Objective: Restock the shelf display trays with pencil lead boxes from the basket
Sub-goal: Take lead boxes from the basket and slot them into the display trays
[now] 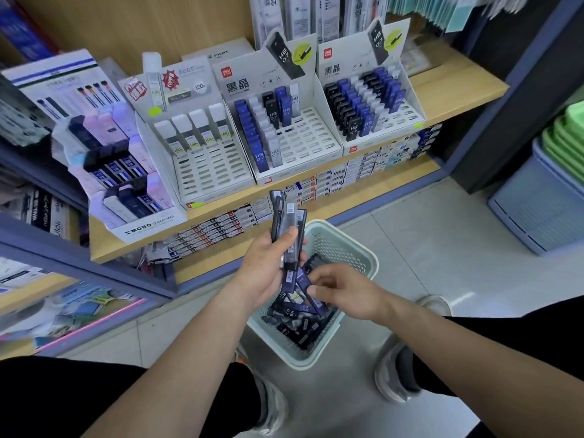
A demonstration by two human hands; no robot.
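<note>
1. Head view. Left grip point(268, 267) is raised over the near-left rim of the basket point(343, 245). It is curled tight round a fanned bundle of pencil lead boxes point(289, 222), with the thumb laid across their fronts.
2. The bundle stands up out of the fist, dark and clear cases together. Their tops overlap the shelf's front edge.
3. Right grip point(344, 290) is low over the basket mouth, fingers curled narrow. Thumb and fingertips meet at a blue box point(304, 278) that slants up out of the heap, just beside the left grip's heel. Cannot tell whether it is pinched or only touched.
4. The basket, pale green with perforated walls, sits on the tiled floor point(442, 235) in front of the shelving. The loose boxes point(297, 327) inside it are dark and blue and lie in a jumble, directly under both grips.
5. The wooden shelf point(448, 86) is beyond and above the grips. The middle display tray point(303, 143) has blue and pale boxes in its left rows and a few at the back. The other slots are open.
6. The right display tray point(401, 115) is packed with black, blue and pale boxes, with a strip of slots showing at its right.
7. The left display tray point(215, 172) has four white-capped boxes along its back row.
</note>
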